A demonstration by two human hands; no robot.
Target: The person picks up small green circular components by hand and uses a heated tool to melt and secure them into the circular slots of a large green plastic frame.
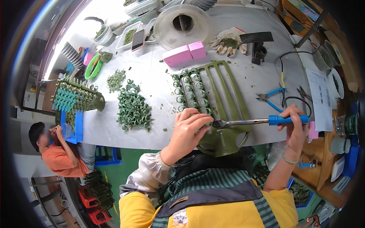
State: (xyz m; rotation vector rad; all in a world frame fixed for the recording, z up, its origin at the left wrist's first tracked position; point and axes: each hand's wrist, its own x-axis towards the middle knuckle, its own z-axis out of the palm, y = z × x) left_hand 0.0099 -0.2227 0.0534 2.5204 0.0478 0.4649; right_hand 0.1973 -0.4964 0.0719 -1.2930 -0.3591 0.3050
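1. Green rack (222,140) lay on the table (163,141) before the person, its near end jutting past the table's near edge.
2. Dark green rings (189,88) lined its left bars, while its right bars were bare, so the work looked only partway through.
3. Left hand (187,131) curled over the near end of those rows; whether it pinched a ring could not be told.
4. Right hand (293,127) was wrapped around the blue handle of a metal tool (262,121), whose tip sat beside the left fingertips.
5. Loose rings (134,108) lay heaped to the left, with a paler pile (116,81) farther off, apparently not yet dealt with.
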